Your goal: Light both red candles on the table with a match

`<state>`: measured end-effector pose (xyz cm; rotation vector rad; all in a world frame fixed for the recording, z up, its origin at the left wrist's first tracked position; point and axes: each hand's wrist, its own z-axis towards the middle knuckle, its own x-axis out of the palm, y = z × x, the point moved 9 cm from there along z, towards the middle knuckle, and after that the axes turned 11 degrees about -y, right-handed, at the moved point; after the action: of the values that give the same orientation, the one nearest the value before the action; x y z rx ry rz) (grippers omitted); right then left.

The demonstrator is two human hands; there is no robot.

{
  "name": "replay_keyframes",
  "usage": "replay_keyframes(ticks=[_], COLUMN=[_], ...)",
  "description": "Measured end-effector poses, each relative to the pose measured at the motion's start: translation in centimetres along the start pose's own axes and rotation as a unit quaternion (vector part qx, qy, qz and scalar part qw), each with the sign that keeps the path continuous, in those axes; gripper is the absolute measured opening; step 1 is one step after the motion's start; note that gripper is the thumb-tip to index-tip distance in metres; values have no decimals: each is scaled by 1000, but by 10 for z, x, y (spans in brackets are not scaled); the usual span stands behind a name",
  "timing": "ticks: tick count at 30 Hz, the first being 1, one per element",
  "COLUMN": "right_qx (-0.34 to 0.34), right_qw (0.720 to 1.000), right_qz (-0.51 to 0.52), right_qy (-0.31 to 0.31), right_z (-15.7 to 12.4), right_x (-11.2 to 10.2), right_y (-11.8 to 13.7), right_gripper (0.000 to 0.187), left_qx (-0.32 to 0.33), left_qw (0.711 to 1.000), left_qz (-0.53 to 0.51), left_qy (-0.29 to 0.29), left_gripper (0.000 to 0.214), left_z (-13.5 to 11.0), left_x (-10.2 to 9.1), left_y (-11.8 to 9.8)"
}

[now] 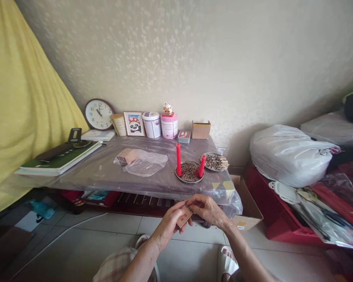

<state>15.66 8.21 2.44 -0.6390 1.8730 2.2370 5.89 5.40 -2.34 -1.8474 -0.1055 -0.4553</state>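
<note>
In front of the table's near edge, my left hand [174, 218] grips a small brown matchbox [184, 216] with red print, holding it tilted. My right hand [207, 209] is closed in a pinch at the box's upper end; what its fingertips hold is too small to make out. Beyond the hands, a taller red candle [178, 159] and a shorter red candle [202, 166] stand on a round metal plate [189, 181] covered in dark bits. A second plate [208, 168] behind it carries many matchsticks [222, 163].
The low table [100, 172] has a plastic cover. On it are a brown packet [127, 156] in clear wrap, tins [151, 125], a clock [99, 114] and a green book [59, 158]. At right stand an open carton [250, 211] and a red crate [278, 219].
</note>
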Motion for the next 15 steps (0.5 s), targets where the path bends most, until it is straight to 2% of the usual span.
replay_keyframes(ticks=[7,15], right_qx=[-64,-139], right_qw=[995,975], right_qz=[-74,-176], right_qy=[-19,5], right_z=[1,-3], right_x=[-2,3], right_y=[7,20], right_gripper=[15,19], left_qx=[17,25], left_qw=[999,995], left_qz=[48,88], left_qy=[-8,-30], left_gripper=[43,50], left_z=[4,6], left_x=[-5,-6], left_y=[5,4])
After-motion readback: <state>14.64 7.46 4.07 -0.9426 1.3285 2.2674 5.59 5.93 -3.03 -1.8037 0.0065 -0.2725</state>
